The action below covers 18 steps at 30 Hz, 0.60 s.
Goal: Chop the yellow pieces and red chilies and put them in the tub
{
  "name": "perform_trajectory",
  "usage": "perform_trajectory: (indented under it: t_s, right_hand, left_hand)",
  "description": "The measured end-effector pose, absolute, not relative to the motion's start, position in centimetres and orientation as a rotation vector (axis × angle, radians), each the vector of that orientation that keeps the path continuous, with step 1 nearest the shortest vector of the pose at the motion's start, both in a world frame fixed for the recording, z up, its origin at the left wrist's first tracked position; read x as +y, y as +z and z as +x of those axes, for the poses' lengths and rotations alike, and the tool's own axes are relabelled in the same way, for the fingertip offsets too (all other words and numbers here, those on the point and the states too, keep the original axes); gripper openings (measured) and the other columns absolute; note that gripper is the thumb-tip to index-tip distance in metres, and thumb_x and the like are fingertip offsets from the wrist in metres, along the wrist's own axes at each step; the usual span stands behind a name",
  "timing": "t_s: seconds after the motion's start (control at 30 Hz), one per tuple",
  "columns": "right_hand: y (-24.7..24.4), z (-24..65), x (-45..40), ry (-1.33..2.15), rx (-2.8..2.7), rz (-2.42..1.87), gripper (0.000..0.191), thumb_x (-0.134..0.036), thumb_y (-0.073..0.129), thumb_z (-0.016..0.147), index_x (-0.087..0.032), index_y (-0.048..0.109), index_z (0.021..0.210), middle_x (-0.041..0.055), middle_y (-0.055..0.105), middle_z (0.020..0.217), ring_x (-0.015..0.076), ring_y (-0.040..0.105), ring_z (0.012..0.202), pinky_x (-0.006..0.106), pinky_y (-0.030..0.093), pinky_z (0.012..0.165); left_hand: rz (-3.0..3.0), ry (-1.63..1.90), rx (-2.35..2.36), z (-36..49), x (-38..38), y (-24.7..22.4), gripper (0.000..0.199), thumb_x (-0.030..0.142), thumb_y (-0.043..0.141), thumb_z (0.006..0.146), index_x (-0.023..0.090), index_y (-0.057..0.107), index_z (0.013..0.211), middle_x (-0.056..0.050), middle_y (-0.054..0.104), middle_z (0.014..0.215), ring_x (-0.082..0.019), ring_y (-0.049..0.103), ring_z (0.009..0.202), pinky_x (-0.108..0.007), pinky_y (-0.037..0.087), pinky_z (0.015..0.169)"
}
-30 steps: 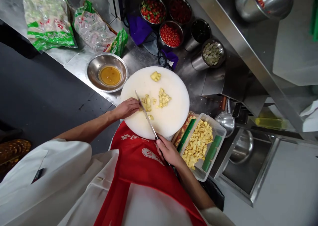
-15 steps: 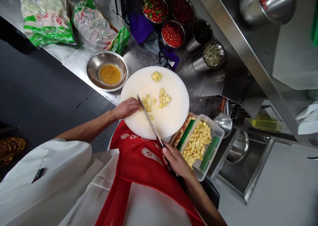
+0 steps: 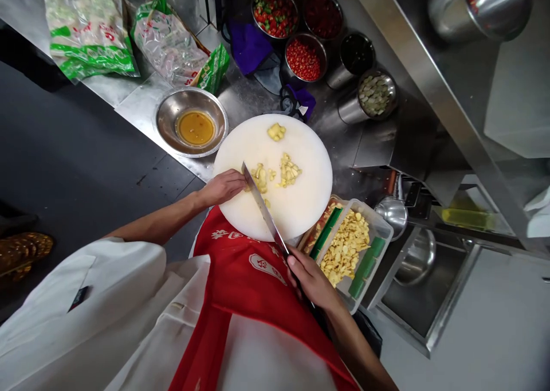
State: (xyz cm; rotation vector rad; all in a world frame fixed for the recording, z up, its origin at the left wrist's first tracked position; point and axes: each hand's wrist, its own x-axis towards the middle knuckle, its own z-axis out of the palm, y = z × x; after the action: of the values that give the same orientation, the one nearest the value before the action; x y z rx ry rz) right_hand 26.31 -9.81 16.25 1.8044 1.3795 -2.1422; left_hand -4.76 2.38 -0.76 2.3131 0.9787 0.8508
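Note:
A round white cutting board [image 3: 296, 207] lies at the counter's edge, right in front of me. My right hand [image 3: 310, 276] is wrapped round the black handle of a long kitchen knife [image 3: 268, 219], whose blade slants across the board's left part. Just left of the blade's tip end, the curled fingers of my left hand [image 3: 224, 187] press on a pale yellow piece of ginger, mostly hidden by them. Cut ginger pieces [image 3: 260, 179] lie right of the blade, with a chopped pile [image 3: 289, 170] further right. One larger ginger knob [image 3: 276, 131] sits near the board's far edge.
A steel bowl of brownish liquid [image 3: 195, 128] stands left of the board. A clear plastic tub [image 3: 384, 230] at right holds yellow slices. Behind are plastic bags [image 3: 90, 35], purple cloth [image 3: 249, 47] and several steel pots, one with chopped red chillies [image 3: 303, 59]. A sink [image 3: 412, 305] lies far right.
The whole view has shifted slightly, so everything appears a little further right. Both hands and the knife keep nearly the same places relative to the board.

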Motion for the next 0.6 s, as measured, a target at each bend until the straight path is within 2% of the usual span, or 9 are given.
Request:
perform_trajectory:
  t_s: [0.07,0.3,0.6]
  right_hand:
    - [15.9,26.2,-9.8,-2.113,1.401,1.808,0.062,-0.059,0.036,0.1,-0.022,0.044,0.15,-0.0054,0.05,0.06,0.0103,0.046,0.042,0.022,0.04,0.042]
    - [10.0,21.0,-5.5,-2.237,1.54,1.788,0.06,-0.055,0.037,0.099,-0.02,0.043,0.148,-0.0083,0.047,0.054,0.0095,0.043,0.036,0.021,0.039,0.039]
    - [15.9,25.8,-10.1,-2.156,1.363,1.833,0.059,-0.057,0.036,0.101,-0.023,0.043,0.149,-0.0073,0.05,0.06,0.0091,0.045,0.038,0.021,0.039,0.037]
  left_hand:
    - [2.296,0.854,0.986,-4.7,2.4,-0.7,0.024,0.027,0.048,0.101,0.018,0.07,0.102,-0.009,0.072,0.102,-0.018,0.065,0.097,-0.035,0.055,0.09]
    - [2.323,0.857,0.96,-5.1,2.4,-0.6,0.022,0.026,0.049,0.1,0.017,0.069,0.105,-0.011,0.071,0.103,-0.019,0.065,0.101,-0.036,0.055,0.092]
    - [2.353,0.898,0.972,-5.1,2.3,-1.3,0.02,0.022,0.05,0.099,0.018,0.068,0.106,-0.009,0.071,0.105,-0.019,0.064,0.099,-0.035,0.055,0.09]
